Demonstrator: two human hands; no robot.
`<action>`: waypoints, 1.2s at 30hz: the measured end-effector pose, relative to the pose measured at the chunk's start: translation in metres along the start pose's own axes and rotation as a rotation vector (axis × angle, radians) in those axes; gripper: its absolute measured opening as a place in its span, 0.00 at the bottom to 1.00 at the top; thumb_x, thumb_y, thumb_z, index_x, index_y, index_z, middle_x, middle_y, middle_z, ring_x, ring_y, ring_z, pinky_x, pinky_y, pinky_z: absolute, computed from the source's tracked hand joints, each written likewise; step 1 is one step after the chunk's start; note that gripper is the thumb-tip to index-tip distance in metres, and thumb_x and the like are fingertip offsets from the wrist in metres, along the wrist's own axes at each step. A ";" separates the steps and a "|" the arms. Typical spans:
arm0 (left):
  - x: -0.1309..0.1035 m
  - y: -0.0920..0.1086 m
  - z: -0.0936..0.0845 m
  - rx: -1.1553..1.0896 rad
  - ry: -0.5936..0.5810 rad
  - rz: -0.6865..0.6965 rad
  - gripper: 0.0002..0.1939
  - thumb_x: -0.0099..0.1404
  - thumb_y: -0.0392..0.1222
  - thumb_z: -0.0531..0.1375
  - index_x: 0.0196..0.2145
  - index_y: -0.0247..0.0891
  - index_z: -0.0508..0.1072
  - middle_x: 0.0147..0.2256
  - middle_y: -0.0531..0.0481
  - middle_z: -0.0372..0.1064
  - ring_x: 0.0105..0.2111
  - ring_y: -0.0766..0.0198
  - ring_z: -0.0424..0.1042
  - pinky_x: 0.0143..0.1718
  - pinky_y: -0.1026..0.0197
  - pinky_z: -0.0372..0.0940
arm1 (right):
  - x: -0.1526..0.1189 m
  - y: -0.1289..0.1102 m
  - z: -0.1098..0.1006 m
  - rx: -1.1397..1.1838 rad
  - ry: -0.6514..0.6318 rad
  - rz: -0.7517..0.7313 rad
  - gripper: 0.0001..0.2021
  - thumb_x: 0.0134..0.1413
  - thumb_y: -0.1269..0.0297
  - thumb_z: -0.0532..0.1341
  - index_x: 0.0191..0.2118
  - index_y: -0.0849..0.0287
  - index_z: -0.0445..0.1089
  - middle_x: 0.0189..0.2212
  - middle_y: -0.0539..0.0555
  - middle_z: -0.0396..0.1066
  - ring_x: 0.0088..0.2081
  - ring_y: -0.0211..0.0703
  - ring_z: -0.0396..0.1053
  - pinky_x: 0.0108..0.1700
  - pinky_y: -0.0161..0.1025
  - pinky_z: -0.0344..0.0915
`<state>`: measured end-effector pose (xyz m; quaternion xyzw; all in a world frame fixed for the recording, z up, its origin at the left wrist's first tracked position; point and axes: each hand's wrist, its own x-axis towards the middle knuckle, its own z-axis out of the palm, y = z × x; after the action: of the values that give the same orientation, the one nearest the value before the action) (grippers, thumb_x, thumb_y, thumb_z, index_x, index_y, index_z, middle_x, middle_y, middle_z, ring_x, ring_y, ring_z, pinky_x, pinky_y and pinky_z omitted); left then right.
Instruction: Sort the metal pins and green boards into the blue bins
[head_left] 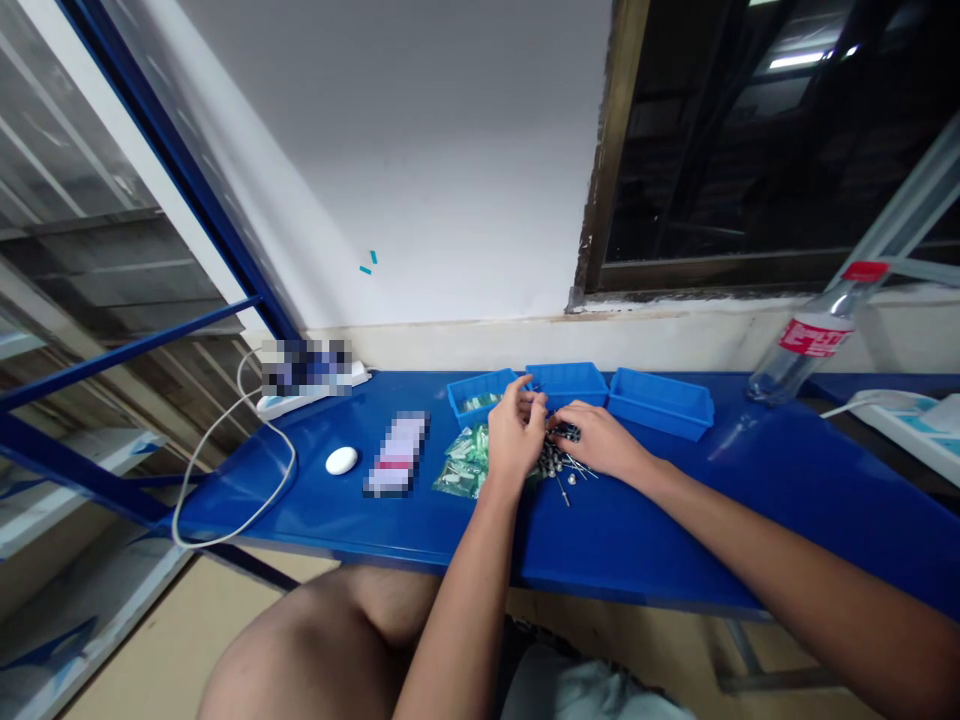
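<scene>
No text can be read. White characters are seen on the red label of the clear plastic bottle, but they are too small and blurred to be made out.

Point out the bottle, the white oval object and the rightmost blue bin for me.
Bottle (816, 337): head view, on its red label.
White oval object (342, 461): head view, top surface.
Rightmost blue bin (660, 413): head view, front wall.

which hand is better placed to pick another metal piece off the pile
Right, probably: the right hand has its fingers down at the metal pieces, while the left hand looks raised beside them.
</scene>
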<state>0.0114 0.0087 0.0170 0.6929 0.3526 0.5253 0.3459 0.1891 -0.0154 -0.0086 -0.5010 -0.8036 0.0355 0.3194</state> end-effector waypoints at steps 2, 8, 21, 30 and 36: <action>0.000 0.000 0.000 -0.001 -0.008 0.003 0.19 0.74 0.43 0.60 0.60 0.40 0.70 0.42 0.45 0.80 0.36 0.59 0.80 0.40 0.58 0.75 | -0.001 0.000 0.000 -0.006 0.002 0.008 0.09 0.57 0.73 0.67 0.41 0.53 0.79 0.41 0.56 0.81 0.45 0.55 0.76 0.49 0.49 0.72; 0.000 -0.001 0.000 0.002 -0.023 0.010 0.18 0.74 0.41 0.59 0.59 0.40 0.71 0.42 0.45 0.80 0.37 0.59 0.81 0.41 0.58 0.75 | -0.001 0.001 0.000 -0.017 -0.013 0.031 0.08 0.58 0.72 0.66 0.40 0.53 0.79 0.40 0.56 0.81 0.45 0.55 0.76 0.49 0.49 0.71; 0.000 0.002 0.000 0.000 -0.044 0.019 0.16 0.74 0.41 0.59 0.57 0.39 0.72 0.41 0.45 0.80 0.35 0.59 0.81 0.41 0.58 0.75 | -0.003 0.001 0.000 -0.030 -0.005 -0.025 0.07 0.61 0.73 0.64 0.42 0.55 0.76 0.40 0.57 0.78 0.45 0.54 0.74 0.48 0.49 0.71; 0.000 0.000 0.001 0.004 -0.044 0.036 0.15 0.74 0.40 0.59 0.56 0.38 0.73 0.40 0.46 0.80 0.34 0.61 0.81 0.38 0.60 0.75 | -0.001 0.001 0.002 -0.038 0.007 -0.005 0.09 0.55 0.77 0.64 0.37 0.55 0.74 0.34 0.55 0.76 0.43 0.52 0.73 0.45 0.45 0.70; 0.001 -0.001 0.000 0.039 -0.015 0.051 0.14 0.74 0.39 0.60 0.56 0.39 0.74 0.41 0.45 0.81 0.37 0.60 0.82 0.41 0.59 0.76 | 0.000 -0.006 -0.004 0.121 0.165 0.078 0.09 0.54 0.75 0.62 0.39 0.55 0.73 0.34 0.52 0.76 0.35 0.46 0.73 0.41 0.42 0.70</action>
<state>0.0119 0.0097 0.0164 0.7123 0.3423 0.5217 0.3213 0.1863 -0.0192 -0.0033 -0.5131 -0.7508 0.0550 0.4123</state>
